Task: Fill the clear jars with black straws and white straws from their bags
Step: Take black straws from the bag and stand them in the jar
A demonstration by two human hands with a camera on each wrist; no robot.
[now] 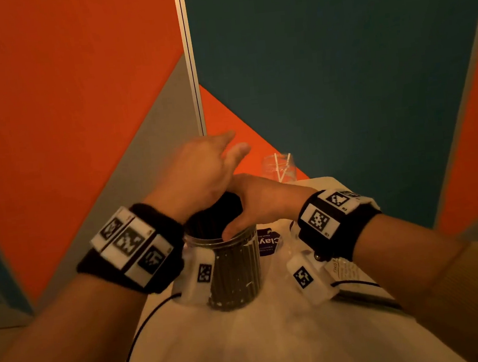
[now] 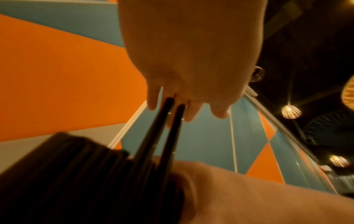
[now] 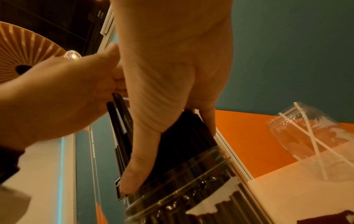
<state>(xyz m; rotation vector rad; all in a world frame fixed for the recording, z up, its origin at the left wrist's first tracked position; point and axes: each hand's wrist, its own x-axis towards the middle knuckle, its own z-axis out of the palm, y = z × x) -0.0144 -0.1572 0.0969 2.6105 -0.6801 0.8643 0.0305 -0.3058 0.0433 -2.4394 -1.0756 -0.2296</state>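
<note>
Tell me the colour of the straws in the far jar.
White: a few thin white straws lean crossed inside the far jar, seen best in the right wrist view.

White table (image 1: pixel 249 342) with two clear jars (image 1: pixel 232 267) (image 1: pixel 279 167) (one far back), a dark-labelled bag (image 1: pixel 267 241)

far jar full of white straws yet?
No: the far jar holds only a few white straws, crossed loosely inside, with most of it bare.

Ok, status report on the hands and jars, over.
Left hand pinching two black straws. Right hand gripping the bundle in near jar. Far jar: few white straws. Nothing blocking.
</note>
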